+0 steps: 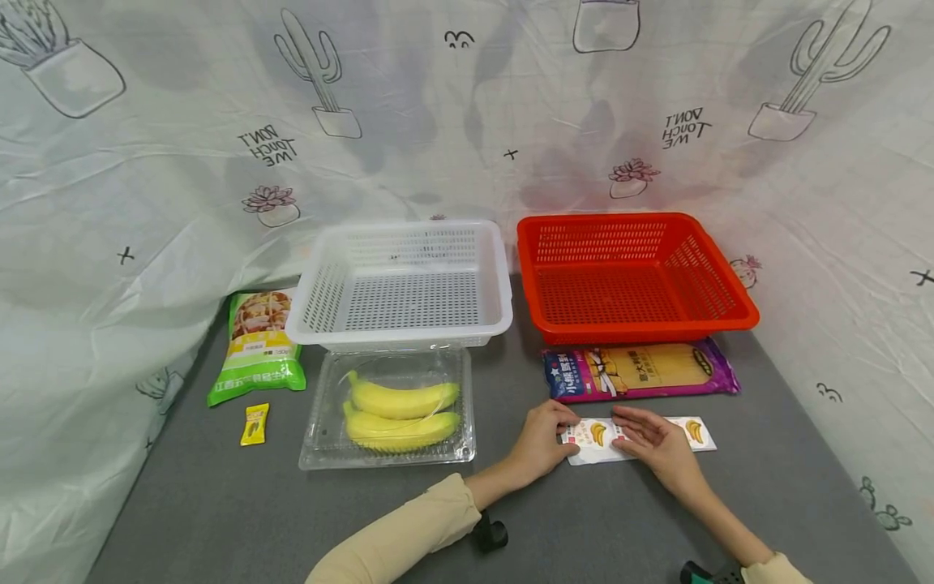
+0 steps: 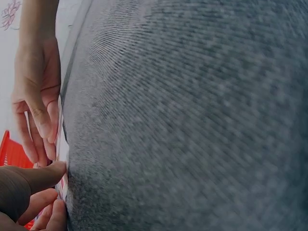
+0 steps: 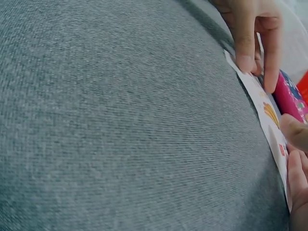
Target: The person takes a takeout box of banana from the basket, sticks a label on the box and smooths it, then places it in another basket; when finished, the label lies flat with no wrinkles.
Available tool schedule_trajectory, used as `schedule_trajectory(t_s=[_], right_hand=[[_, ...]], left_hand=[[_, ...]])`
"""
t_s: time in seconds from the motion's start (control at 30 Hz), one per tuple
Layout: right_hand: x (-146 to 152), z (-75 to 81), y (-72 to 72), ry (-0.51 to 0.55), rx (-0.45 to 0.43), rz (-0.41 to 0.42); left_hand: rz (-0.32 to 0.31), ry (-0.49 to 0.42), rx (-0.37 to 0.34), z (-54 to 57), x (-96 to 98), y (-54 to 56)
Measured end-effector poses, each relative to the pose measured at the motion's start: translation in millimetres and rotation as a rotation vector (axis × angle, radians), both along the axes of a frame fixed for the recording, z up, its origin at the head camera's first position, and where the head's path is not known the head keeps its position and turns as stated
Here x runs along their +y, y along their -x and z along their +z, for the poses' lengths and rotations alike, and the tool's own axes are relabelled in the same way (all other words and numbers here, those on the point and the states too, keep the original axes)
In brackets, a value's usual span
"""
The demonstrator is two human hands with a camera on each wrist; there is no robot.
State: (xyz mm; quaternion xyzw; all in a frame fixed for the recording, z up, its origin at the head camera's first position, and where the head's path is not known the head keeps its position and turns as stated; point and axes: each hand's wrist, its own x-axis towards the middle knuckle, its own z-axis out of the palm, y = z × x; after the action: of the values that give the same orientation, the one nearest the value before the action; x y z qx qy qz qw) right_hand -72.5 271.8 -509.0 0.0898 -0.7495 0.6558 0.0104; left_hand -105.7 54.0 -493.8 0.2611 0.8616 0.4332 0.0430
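A white strip printed with bananas, like a row of stickers or a flat packet, lies on the grey table. At its left end my left hand pinches it, thumb at the near edge and fingers at the far one, as the right wrist view also shows along the strip. Over the strip's middle is my right hand, fingers fairly straight and thumb apart from them; whether it presses the strip is hard to tell. Just behind lies a purple pack of spaghetti.
At the back stand a white basket and a red basket. Left of the hands sits a clear plastic box holding two bananas. Farther left lie a green food bag and a small yellow packet.
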Motion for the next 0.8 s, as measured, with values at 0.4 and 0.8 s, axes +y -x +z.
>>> schedule_trajectory(t_s=[0.4,0.8], right_hand=[[-10.8,2.2,-2.3,-0.111,0.081,-0.023],[-16.5,1.5,-2.4,-0.143,0.100,-0.020]], left_hand=[[-0.017,0.065,0.044,1.7,1.3,1.4],[-0.019,-0.015,-0.025,-4.1,-2.9,6.8]])
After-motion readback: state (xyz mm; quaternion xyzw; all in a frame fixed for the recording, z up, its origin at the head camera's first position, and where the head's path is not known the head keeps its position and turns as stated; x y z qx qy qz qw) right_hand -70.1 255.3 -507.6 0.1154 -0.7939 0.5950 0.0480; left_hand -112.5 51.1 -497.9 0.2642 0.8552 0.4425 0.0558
